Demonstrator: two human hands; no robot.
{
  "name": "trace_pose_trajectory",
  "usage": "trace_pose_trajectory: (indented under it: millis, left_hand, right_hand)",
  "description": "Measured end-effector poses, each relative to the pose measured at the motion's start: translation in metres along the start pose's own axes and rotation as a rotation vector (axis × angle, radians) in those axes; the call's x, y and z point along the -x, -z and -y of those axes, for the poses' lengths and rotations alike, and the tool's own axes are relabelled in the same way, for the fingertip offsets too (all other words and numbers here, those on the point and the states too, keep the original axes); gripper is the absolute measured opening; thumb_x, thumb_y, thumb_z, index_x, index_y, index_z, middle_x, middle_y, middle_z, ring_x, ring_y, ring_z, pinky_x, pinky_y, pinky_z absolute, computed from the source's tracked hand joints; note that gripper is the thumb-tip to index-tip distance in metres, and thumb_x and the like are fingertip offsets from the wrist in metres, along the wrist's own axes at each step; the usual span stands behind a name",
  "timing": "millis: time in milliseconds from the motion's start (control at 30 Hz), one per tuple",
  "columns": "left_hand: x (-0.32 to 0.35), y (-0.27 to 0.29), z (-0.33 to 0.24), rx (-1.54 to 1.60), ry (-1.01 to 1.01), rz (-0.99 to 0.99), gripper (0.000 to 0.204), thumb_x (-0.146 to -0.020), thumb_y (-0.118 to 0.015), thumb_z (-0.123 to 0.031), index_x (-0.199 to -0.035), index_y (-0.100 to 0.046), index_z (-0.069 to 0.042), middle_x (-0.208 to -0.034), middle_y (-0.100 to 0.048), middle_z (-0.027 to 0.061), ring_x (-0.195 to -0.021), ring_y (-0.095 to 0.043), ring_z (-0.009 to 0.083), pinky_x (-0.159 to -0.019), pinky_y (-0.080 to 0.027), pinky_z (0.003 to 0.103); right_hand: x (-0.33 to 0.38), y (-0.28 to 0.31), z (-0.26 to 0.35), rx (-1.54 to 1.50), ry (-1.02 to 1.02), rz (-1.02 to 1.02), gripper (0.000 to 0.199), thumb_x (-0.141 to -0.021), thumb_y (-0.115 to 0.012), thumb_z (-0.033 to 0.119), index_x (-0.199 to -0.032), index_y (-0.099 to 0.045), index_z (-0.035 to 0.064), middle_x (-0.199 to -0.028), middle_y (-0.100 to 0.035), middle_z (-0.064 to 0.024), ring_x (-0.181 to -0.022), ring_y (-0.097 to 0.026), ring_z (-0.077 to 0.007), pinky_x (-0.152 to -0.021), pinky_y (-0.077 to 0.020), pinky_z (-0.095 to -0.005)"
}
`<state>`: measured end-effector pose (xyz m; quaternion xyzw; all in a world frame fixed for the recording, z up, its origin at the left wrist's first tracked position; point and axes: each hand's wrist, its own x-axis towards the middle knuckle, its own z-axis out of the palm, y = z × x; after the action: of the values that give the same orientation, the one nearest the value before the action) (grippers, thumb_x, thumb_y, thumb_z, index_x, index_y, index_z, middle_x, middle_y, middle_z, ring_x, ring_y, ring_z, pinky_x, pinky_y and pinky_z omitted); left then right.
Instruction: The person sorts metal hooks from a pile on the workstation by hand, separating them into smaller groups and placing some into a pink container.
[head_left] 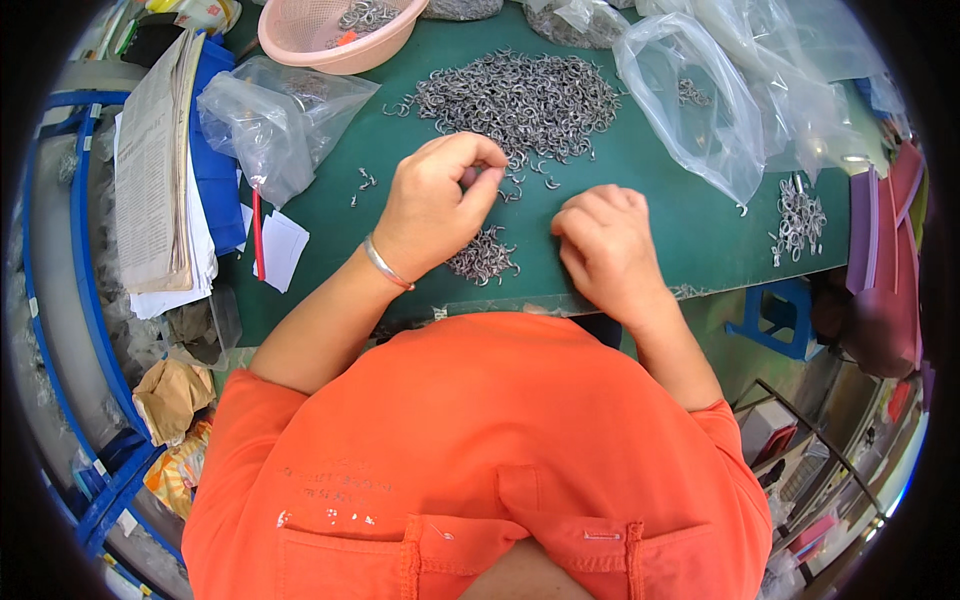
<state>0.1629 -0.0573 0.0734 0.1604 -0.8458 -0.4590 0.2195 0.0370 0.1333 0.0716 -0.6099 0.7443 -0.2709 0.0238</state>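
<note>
A large heap of small curved metal hooks (515,100) lies on the green tabletop (690,245). My left hand (435,205) is at the near edge of this heap, thumb and forefinger curled close together; whatever is between their tips is too small to make out. Below that hand, close to the table's front edge, sits a smaller pile of similar grey pieces (484,257). To the right, my right hand (610,245) rests over the tabletop with its fingers curled inward, hiding anything they hold. A few loose hooks (540,175) are scattered between the hands.
At the back left stands a pink plastic basket (335,50) with metal pieces inside. A clear bag (275,120), a red pen (258,235) and newspapers (155,170) occupy the left side. An open plastic bag (690,110) and linked metal parts (798,222) lie at right.
</note>
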Motion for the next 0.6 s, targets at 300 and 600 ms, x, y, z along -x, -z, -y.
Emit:
trace_pose_trajectory:
  millis: [300,600]
  left_hand:
    - [0.000,-0.015,0.002,-0.102,-0.201,0.035,0.011,-0.080,-0.073,0.002,-0.089,-0.070,-0.004,-0.088,-0.067,0.0070,-0.076,-0.063,0.0224,-0.069,-0.051,0.032]
    - [-0.002,-0.026,0.001,-0.321,-0.351,0.119,0.018,-0.074,-0.078,-0.006,-0.090,-0.070,-0.010,-0.091,-0.062,0.0020,-0.089,-0.060,0.0239,-0.078,-0.044,0.037]
  right_hand:
    - [-0.025,-0.015,-0.011,-0.066,-0.070,-0.128,0.014,-0.080,-0.070,0.003,-0.089,-0.062,0.0090,-0.084,-0.063,-0.0059,-0.083,-0.061,-0.0285,-0.076,-0.0443,-0.0411]
    - [-0.016,0.001,-0.022,-0.163,-0.186,-0.151,0.015,-0.079,-0.064,-0.004,-0.088,-0.062,0.0081,-0.083,-0.064,-0.0078,-0.083,-0.062,-0.0309,-0.075,-0.0458,-0.0423]
